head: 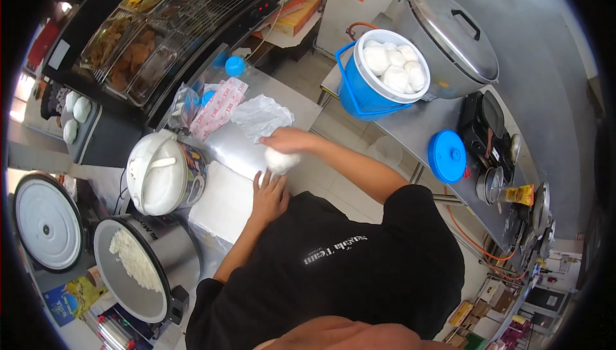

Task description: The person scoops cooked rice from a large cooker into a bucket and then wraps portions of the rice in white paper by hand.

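A round white wrapped bundle (pixel 283 161) is at the table edge in front of my body. My right hand (pixel 288 139) is closed on its far side. The fingers of my left hand (pixel 271 198) are spread at the bundle's near end; whether they grip it is hidden. Left of that hand lies a stack of white paper sheets (pixel 221 201) on the steel table (pixel 236 145). A crumpled translucent plastic bag (pixel 264 116) lies just beyond my right hand.
Left stand a white-lidded rice cooker (pixel 159 172) and a larger open cooker (pixel 168 249) holding white rice (pixel 137 261). A heated display case (pixel 192 32) stands behind. Across the aisle, a blue bucket (pixel 365 95) of white bundles (pixel 394 68) sits by a big lidded pot (pixel 447 37).
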`<state>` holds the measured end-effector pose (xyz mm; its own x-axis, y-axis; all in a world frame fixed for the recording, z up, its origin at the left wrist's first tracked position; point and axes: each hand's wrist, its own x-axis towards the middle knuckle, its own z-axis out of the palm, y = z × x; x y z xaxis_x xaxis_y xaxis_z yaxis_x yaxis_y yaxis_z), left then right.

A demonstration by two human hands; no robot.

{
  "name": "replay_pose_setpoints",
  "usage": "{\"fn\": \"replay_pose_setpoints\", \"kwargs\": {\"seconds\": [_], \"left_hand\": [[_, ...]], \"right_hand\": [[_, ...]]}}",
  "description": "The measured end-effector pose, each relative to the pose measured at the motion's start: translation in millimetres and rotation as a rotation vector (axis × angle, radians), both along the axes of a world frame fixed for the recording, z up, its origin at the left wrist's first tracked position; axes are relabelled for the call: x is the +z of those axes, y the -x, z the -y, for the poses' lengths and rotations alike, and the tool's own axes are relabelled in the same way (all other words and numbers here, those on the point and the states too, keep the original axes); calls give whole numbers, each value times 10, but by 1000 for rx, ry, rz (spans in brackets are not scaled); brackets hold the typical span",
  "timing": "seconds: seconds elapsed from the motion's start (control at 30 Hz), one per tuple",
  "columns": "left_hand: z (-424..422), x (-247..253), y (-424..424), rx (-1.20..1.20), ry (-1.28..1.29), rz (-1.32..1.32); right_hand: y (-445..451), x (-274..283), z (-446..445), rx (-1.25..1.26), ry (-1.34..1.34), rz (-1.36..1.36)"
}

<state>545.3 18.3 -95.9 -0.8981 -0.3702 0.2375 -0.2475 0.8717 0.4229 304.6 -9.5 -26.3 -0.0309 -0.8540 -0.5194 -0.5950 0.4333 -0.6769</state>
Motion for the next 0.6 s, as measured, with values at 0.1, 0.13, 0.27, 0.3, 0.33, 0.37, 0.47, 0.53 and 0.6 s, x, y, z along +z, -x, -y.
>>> {"fn": "replay_pose_setpoints", "kwargs": {"seconds": [0.1, 0.13, 0.27, 0.3, 0.33, 0.37, 0.47, 0.53, 0.6], "left_hand": [[94, 229, 239, 74, -224, -181], [160, 227, 219, 71, -190, -192], [301, -30, -25, 228, -312, -220], [315, -100, -102, 248, -325, -194], [317, -180, -193, 272, -340, -166], [321, -268, -282, 287, -347, -126], [330, -600, -619, 352, -347, 11], [264, -733, -793, 427, -273, 5], [167, -841, -956, 530, -194, 44]], "right_hand": [[713, 259, -188, -73, 187, -282], [998, 421, -273, -230, 439, -341], [2360, 1359, -411, -773, 543, -605], [2853, 1443, -476, -895, 543, -739], [3216, 1520, -485, -1036, 469, -749], [3453, 1560, -479, -1176, 389, -759], [3650, 1343, -280, -1299, 205, -763], [3651, 1220, -204, -1314, 146, -769], [3524, 1251, -156, -1193, 65, -844]]}}
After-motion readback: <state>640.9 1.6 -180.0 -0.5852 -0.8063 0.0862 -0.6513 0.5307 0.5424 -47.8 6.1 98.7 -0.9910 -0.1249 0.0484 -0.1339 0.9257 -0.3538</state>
